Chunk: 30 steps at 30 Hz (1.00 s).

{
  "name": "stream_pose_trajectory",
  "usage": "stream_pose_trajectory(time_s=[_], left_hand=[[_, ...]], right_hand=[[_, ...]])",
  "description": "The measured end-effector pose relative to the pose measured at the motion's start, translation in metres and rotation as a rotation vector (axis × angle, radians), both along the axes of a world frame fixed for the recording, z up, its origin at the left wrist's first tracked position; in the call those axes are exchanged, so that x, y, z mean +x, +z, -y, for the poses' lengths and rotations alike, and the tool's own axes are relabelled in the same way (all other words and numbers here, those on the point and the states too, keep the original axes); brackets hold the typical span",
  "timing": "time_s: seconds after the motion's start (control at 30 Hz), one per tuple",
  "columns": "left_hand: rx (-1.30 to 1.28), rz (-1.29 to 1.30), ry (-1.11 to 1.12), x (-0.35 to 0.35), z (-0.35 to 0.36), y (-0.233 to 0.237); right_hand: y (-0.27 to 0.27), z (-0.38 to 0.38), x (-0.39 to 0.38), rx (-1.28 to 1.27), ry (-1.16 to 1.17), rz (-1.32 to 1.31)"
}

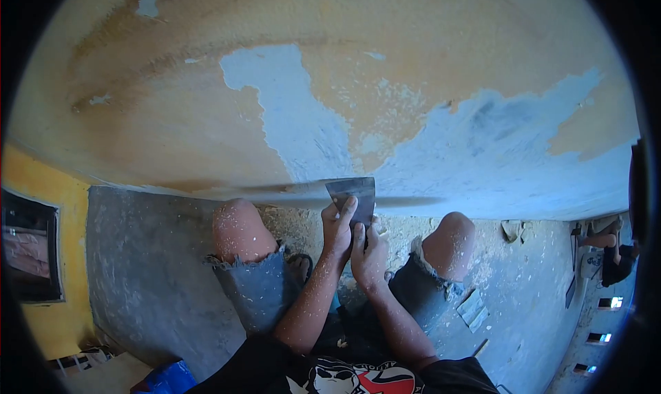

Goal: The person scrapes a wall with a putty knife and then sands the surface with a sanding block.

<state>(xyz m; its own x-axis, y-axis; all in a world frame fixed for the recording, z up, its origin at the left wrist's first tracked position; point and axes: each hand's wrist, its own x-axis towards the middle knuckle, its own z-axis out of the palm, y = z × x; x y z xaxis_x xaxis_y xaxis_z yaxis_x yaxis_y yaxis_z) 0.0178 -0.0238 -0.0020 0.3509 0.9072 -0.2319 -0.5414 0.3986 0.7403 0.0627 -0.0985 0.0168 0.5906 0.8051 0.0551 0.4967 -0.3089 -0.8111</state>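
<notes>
Both my hands grip one paint scraper [352,189] with a wide, dark metal blade. My left hand [337,230] is closed on it from the left, its thumb lying along the blade. Lower on the right, my right hand [370,249] wraps the handle, which the fingers mostly hide. The blade's far edge is at the lower part of the wall [158,119]; whether it touches cannot be made out. Above the blade, the tan paint is gone in a pale bare patch [289,112], and a larger bare patch [496,129] spreads to the right.
Paint flakes dust my knees and the grey concrete floor [158,270]. A flat greyish piece [473,310] lies right of my leg. At far right is another person [616,260]. A yellow wall [72,249] with a dark-framed opening stands left, and a blue object [169,379] sits at lower left.
</notes>
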Motion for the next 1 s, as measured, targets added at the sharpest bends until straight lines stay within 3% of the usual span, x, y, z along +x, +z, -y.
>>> stream_pose_trajectory(time_s=[0.13,0.27,0.33,0.43,0.57,0.73,0.8,0.83,1.0], left_hand=[[0.021,0.044,-0.016,0.004,-0.006,-0.028],[0.010,0.094,-0.006,-0.002,0.004,-0.009],[-0.008,0.131,0.030,-0.008,0.001,-0.013],[-0.020,0.144,-0.027,-0.010,-0.003,-0.014],[-0.107,0.227,-0.167,-0.002,0.003,0.014],[-0.205,0.496,-0.256,0.015,0.013,0.006],[-0.269,0.609,-0.246,0.016,0.021,0.004],[-0.308,0.594,-0.202,0.013,0.026,0.007],[-0.313,0.542,-0.101,0.017,0.030,0.015]], right_hand=[[-0.003,-0.003,0.001,-0.029,-0.045,-0.010],[-0.004,0.005,0.008,0.075,0.010,0.097],[0.010,0.013,0.014,-0.033,0.225,-0.320],[0.010,0.017,0.017,0.040,0.304,-0.324],[0.051,0.030,0.018,-0.068,0.206,-0.275],[0.075,0.043,0.030,-0.032,0.209,-0.185],[0.088,0.046,0.033,0.060,0.281,-0.214],[0.104,0.048,0.036,-0.103,0.296,-0.362],[0.065,0.054,0.033,-0.024,0.194,-0.381]])
